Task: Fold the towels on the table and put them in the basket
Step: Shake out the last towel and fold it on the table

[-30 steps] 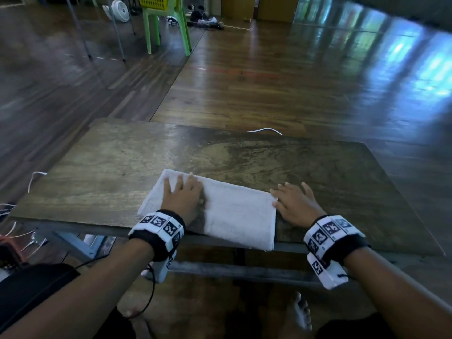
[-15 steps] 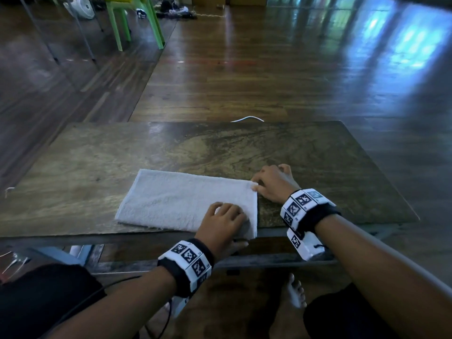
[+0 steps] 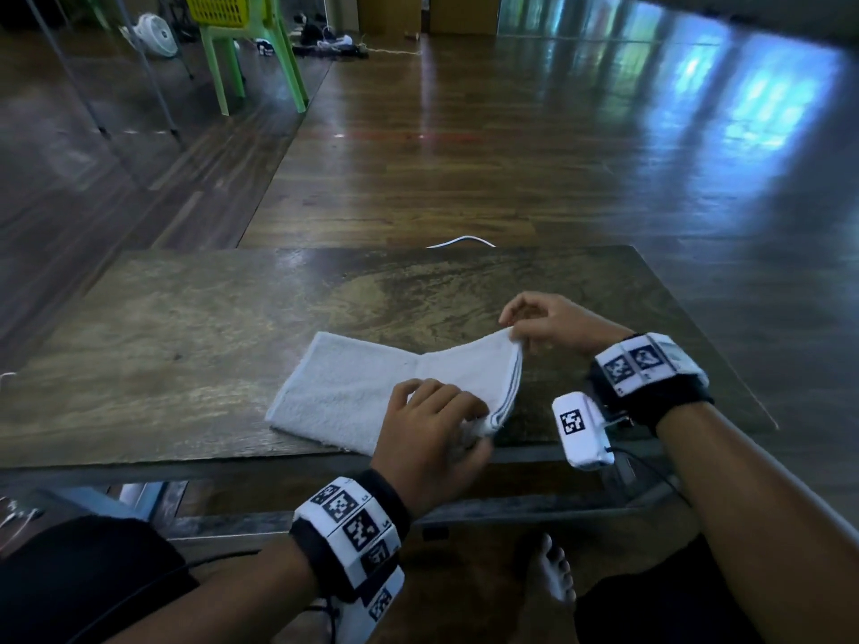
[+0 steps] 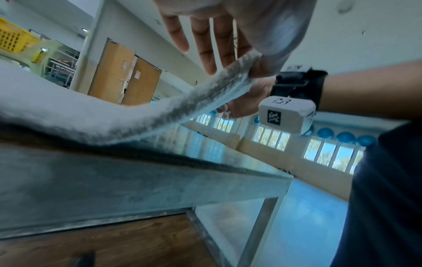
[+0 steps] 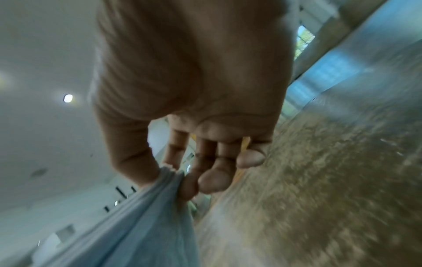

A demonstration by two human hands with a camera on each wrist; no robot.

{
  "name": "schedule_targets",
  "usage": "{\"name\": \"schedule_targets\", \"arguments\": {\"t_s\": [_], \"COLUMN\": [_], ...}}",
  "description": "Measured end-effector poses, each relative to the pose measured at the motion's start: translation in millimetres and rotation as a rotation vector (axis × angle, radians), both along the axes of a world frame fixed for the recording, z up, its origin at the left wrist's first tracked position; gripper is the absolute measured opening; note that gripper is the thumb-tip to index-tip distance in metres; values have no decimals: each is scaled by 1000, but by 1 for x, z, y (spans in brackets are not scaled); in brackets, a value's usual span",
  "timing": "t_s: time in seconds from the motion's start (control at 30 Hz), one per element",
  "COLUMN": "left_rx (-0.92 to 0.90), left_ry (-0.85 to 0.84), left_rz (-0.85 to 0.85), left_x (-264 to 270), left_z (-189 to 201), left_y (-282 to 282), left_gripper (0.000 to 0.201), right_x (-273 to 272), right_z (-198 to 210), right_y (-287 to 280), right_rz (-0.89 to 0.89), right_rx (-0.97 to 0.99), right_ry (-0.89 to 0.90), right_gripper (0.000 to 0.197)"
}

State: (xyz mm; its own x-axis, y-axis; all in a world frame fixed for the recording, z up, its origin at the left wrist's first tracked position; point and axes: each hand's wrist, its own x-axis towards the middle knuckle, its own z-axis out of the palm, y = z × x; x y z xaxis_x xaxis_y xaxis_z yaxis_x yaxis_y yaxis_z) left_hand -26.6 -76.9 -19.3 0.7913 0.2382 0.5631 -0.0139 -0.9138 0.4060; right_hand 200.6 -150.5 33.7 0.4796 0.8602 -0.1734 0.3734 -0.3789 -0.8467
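A white towel [image 3: 353,388], folded into a long strip, lies near the front edge of the wooden table [image 3: 176,337]. Its right end is raised off the tabletop. My left hand [image 3: 469,429] pinches the near right corner, thumb under the towel edge [image 4: 205,94] in the left wrist view. My right hand [image 3: 513,334] pinches the far right corner between thumb and forefinger, and the right wrist view shows the cloth [image 5: 141,225] hanging from that pinch [image 5: 170,174]. A yellow basket [image 3: 218,7] sits on a green chair [image 3: 260,67] far back left.
The table's left half and far side are bare wood. A white cable [image 3: 460,241] lies behind the far edge. A small fan [image 3: 155,32] and thin metal poles [image 3: 153,81] stand on the floor at the back left. My bare foot [image 3: 555,574] is under the table.
My left hand slid from the towel's left part to its near right corner. Both hands took hold of the right end and lifted it off the table.
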Motion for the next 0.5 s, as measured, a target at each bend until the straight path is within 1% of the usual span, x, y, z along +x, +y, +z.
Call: {"name": "schedule_targets", "arguments": {"t_s": [0.07, 0.1, 0.2, 0.23, 0.3, 0.37, 0.5], "left_rx": [-68, -97, -148, -161, -184, -204, -222], "left_ry": [-25, -30, -35, -41, -39, -21, 6], "left_rz": [19, 31, 67, 78, 107, 149, 268], "left_x": [-3, -5, -13, -16, -24, -32, -48], "left_z": [10, 13, 17, 18, 19, 20, 20], "left_y": [0, 1, 9, 13, 24, 37, 65], "left_gripper": [15, 15, 14, 15, 18, 20, 16], "right_x": [4, 6, 14, 16, 15, 10, -5], "right_z": [11, 14, 20, 22, 28, 32, 39], "right_y": [-6, -8, -11, -10, -3, 11, 49], "right_rz": [43, 56, 128, 176, 240, 268, 306], "right_rx": [36, 35, 16, 18, 25, 18, -24], "right_ry": [73, 108, 233, 256, 239, 173, 88], "right_gripper": [6, 9, 29, 30, 30, 32, 19]}}
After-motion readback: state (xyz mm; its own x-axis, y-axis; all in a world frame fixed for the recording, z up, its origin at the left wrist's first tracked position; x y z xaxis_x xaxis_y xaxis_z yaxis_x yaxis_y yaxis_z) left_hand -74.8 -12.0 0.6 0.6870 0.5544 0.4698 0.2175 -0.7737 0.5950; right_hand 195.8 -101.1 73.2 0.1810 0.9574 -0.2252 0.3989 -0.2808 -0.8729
